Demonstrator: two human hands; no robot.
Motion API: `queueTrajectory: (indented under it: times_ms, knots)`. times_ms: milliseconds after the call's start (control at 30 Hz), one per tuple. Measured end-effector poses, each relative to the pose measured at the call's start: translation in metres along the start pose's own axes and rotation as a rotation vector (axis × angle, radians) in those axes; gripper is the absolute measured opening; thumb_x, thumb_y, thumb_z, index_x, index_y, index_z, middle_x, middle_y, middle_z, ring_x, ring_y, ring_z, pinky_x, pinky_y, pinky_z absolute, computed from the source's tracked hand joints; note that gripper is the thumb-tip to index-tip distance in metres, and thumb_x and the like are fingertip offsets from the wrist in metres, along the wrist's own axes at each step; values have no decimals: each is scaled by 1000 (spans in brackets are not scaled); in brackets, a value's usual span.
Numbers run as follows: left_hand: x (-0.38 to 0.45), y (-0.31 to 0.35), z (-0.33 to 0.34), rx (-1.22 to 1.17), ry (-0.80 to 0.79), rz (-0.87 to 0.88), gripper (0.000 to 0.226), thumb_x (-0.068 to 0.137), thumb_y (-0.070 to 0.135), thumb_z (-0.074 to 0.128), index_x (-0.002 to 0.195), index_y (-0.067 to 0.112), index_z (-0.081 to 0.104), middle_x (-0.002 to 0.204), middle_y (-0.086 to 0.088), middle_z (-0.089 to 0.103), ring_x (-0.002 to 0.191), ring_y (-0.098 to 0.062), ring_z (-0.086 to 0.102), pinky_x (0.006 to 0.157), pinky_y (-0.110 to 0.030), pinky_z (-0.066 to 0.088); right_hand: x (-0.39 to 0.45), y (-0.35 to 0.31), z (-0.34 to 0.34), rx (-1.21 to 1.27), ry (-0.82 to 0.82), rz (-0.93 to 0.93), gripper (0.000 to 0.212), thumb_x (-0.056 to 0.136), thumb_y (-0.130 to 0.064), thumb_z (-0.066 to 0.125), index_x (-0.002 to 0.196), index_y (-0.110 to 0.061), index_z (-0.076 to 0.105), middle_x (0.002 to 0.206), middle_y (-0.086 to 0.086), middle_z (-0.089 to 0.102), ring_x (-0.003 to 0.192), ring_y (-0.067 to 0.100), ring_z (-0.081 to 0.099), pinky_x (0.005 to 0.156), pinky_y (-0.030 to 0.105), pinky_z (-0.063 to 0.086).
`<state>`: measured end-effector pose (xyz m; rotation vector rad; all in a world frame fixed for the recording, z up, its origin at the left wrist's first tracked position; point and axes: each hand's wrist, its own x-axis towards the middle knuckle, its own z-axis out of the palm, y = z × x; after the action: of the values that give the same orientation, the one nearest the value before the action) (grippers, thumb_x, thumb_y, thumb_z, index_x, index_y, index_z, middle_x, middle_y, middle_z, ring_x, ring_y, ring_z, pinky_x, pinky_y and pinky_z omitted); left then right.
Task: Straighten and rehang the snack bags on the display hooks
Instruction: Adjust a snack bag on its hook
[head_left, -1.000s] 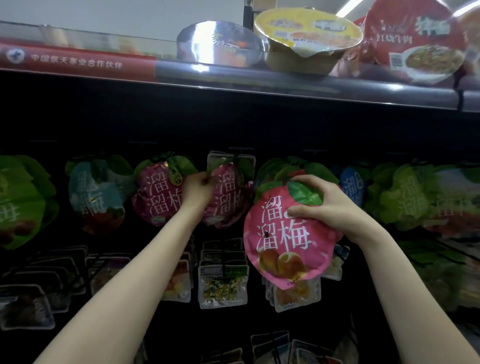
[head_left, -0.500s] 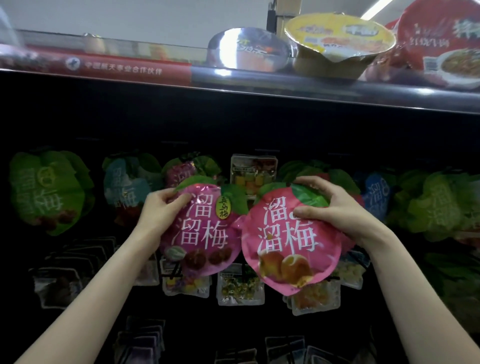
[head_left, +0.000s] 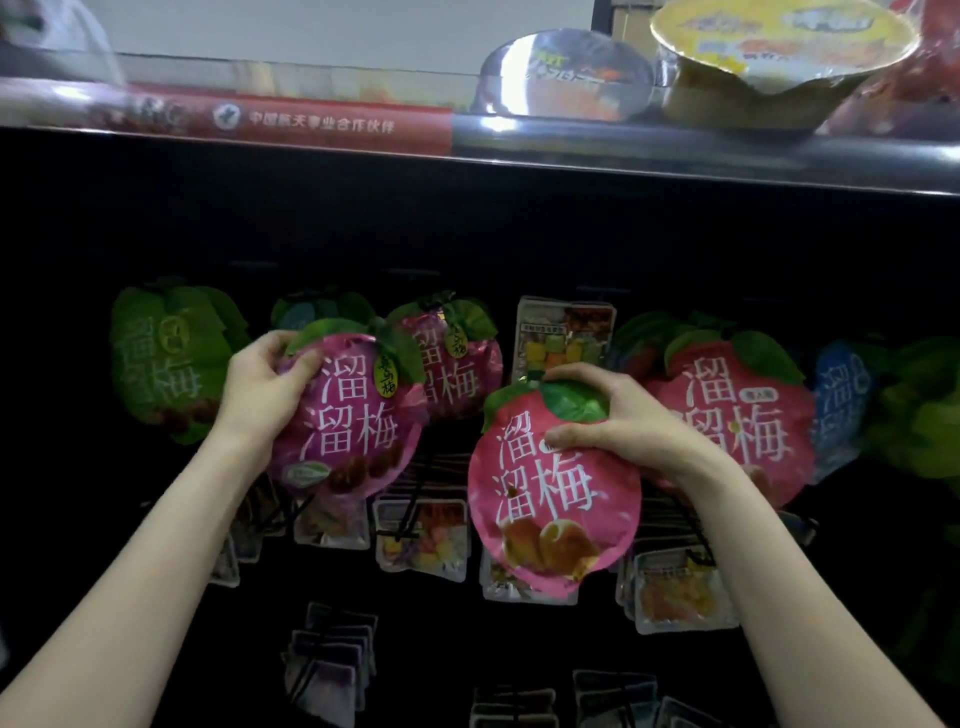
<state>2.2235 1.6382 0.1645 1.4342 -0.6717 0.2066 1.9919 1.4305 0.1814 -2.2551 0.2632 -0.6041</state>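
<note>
My left hand (head_left: 265, 387) grips the upper left edge of a magenta plum-snack bag (head_left: 353, 421) with a green leaf top, held in front of the hooks. A second magenta bag (head_left: 457, 374) hangs just behind it to the right. My right hand (head_left: 618, 421) grips the green leaf top of a pink plum-snack bag (head_left: 550, 499), which hangs below the hook row. Another pink bag (head_left: 737, 415) hangs behind my right wrist. Between my hands a clear rectangular snack pack (head_left: 563, 338) hangs on its hook.
A green bag (head_left: 161, 364) hangs at the left, a blue bag (head_left: 836, 400) and green bags (head_left: 919, 415) at the right. Small clear packs (head_left: 421, 535) hang on lower hooks. Above, a shelf edge (head_left: 571, 140) carries instant noodle bowls (head_left: 769, 57).
My left hand has carried the magenta bag left and upward. My right hand has lowered the pink bag, so the two bags have come apart. The view has shifted left.
</note>
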Motion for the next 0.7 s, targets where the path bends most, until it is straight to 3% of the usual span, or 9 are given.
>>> queueTrajectory:
  times_ms: [133,267,367,567,700]
  knots:
    - [6,0,-10,86,-34,-14,8,90,11,58,97,12,56,74,2,62,57,-7,60,50,-17,47,9,-4,4,-137,-26,-17,58,74,-21,78,122,-33,48,121,-4,55,99,13,62,87,34,54]
    - [7,2,-10,-41,-99,-150,5,89,10,58,94,9,57,67,0,65,46,0,60,47,-16,47,12,-8,5,83,-34,-42,63,71,-22,79,123,-40,47,126,-5,52,101,15,64,82,33,56]
    - [3,7,2,-137,-164,-250,1,90,11,58,89,11,57,60,2,67,50,-6,63,58,-27,48,20,-14,13,186,-147,-30,77,63,-30,79,129,-46,42,125,-6,54,114,16,57,90,39,53]
    - [-1,20,20,-387,-232,-348,11,89,6,55,80,13,57,59,1,68,55,-12,64,64,-29,52,34,-19,29,233,-224,3,77,73,-9,76,130,-42,37,117,-8,56,91,11,68,70,23,55]
    - [1,16,26,-195,-229,-294,1,88,14,59,87,14,60,77,-6,67,67,-17,63,63,-28,50,38,-16,35,260,-241,86,70,75,-9,74,131,-32,39,112,-4,59,90,15,69,71,25,57]
